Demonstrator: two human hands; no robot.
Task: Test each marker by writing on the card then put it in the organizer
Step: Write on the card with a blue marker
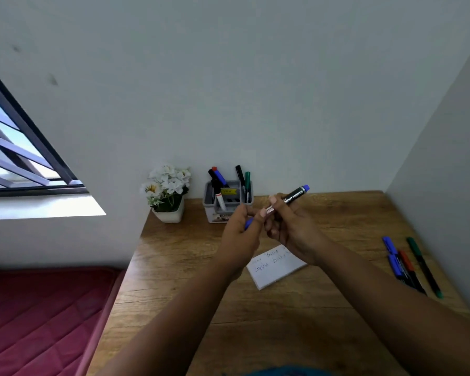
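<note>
Filling a white-walled corner, wooden desk (296,308) beside window (19,147).

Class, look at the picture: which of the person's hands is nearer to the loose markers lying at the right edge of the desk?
The right hand. It holds the blue-ended marker above the card, on the side toward the loose markers. The left hand is farther from them, beyond the right hand.
</note>
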